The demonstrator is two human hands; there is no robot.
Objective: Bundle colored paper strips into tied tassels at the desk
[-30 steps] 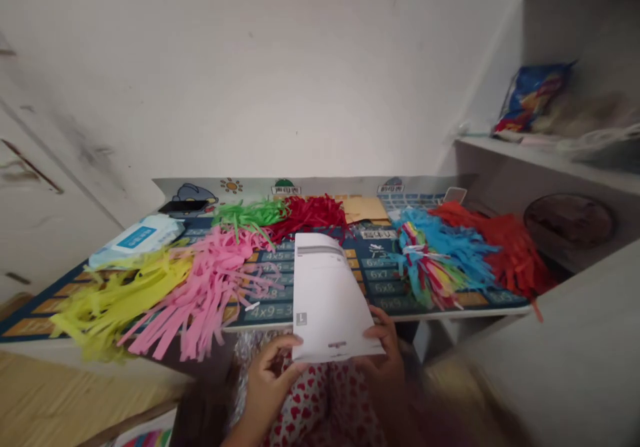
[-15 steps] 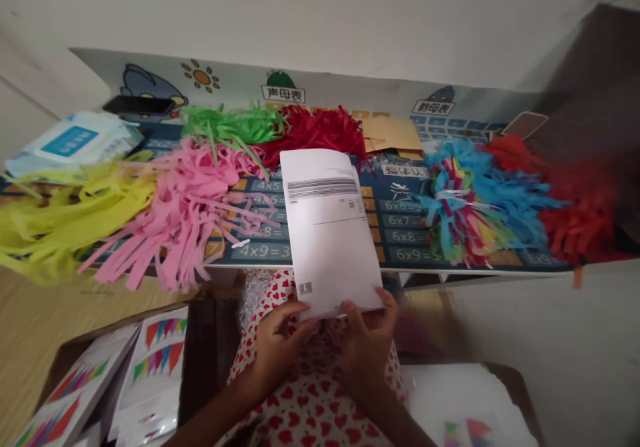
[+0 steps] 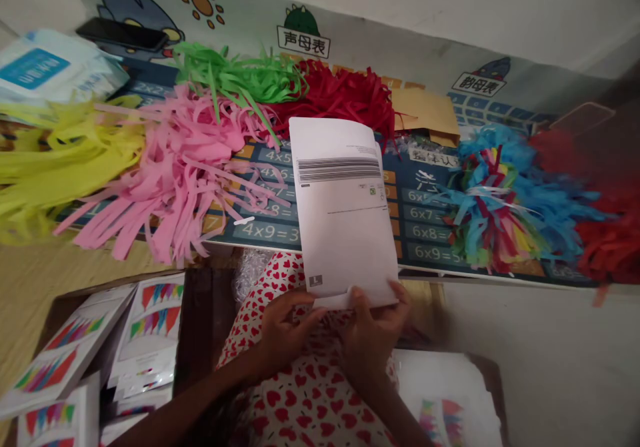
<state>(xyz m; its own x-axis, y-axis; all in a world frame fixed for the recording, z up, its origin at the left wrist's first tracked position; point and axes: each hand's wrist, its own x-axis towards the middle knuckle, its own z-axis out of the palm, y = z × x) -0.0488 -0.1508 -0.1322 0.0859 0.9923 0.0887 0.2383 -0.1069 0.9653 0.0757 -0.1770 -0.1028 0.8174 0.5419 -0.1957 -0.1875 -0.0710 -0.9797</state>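
Note:
A white printed paper with a barcode near its top stands up over my lap, leaning against the table edge. A second layer shows along its right side. My left hand pinches its lower left corner between thumb and fingers. At the lower right, my right hand grips the bottom edge, thumb in front. A narrow strip along the bottom edge is turned up between the two hands.
Yellow, pink, green, dark red and blue paper tassels lie on the printed table mat. A wipes pack and phone lie left. Boxes of packets flank my lap.
The paper's bottom edge has been turned up into a narrow strip. Both hands keep hold of it. The head view has shifted, so the table appears closer and slightly tilted.

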